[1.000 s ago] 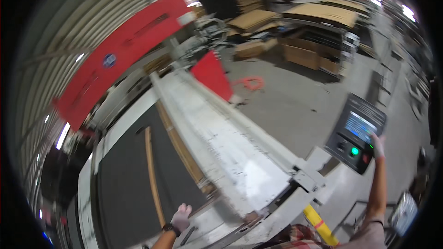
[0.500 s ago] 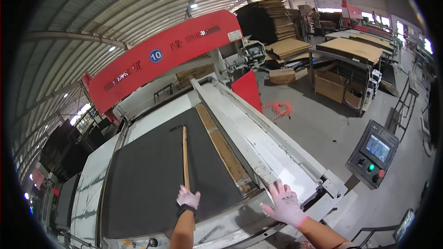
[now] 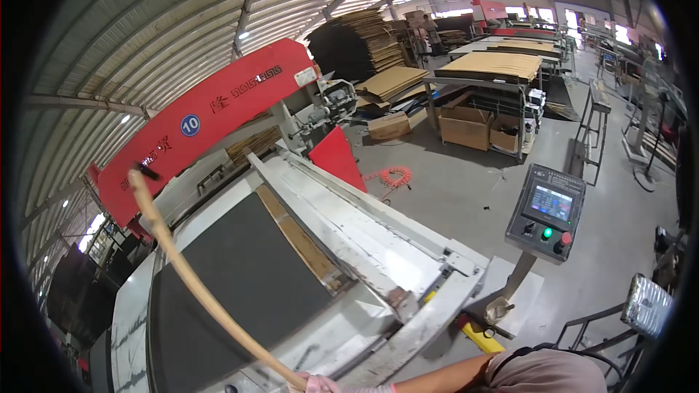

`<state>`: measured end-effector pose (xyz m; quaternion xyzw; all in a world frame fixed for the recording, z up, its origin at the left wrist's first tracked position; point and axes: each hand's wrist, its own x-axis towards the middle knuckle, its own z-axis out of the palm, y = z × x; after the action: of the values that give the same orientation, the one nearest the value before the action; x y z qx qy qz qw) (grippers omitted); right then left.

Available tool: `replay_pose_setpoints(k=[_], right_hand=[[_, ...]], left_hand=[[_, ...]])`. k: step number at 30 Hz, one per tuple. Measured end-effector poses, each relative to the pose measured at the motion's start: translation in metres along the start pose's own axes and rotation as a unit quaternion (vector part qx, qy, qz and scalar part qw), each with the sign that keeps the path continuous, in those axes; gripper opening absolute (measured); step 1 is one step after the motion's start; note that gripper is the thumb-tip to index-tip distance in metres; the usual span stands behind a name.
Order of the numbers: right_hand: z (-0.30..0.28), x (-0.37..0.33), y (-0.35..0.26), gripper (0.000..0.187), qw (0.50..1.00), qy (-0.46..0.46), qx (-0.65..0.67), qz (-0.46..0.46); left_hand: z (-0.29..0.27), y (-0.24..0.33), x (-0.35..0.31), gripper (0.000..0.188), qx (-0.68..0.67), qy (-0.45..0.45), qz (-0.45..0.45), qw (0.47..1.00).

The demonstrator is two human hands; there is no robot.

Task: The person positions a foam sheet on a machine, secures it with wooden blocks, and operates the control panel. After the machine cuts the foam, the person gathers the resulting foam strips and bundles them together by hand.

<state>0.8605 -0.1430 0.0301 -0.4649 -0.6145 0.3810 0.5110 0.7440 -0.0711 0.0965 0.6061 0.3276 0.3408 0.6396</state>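
The dark sheet (image 3: 240,276) lies flat on the white machine bed (image 3: 349,320). At the lower edge of the view, just past the sheet's near right corner, is the gloved right hand (image 3: 321,383). Its fingers look curled closed around the near end of the wooden stick (image 3: 172,253), though the frame edge crops the hand, so the grip shows only in part. From that hand the stick slants up and to the left, crossing in front of the sheet; its far end, with a dark tip, shows against the red beam (image 3: 240,94) behind the sheet. The left hand is out of view, so I cannot tell its state. A brown strip (image 3: 295,236) runs along the sheet's right side; well right of the sheet stands the control box (image 3: 546,211).
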Motion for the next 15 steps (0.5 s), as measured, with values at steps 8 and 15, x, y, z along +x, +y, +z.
replay_pose_setpoints(k=[8, 15], right_hand=[[-0.098, -0.163, 0.096, 0.029, 0.934, -0.044, -0.242, 0.261], [-0.194, -0.299, 0.089, 0.026, 0.856, -0.173, -0.372, 0.313]], left_hand=[[0.046, 0.003, -0.042, 0.033, -0.246, 0.143, 0.067, 0.956], [0.138, -0.193, -0.145, 0.026, 0.049, 0.121, -0.183, 0.974]])
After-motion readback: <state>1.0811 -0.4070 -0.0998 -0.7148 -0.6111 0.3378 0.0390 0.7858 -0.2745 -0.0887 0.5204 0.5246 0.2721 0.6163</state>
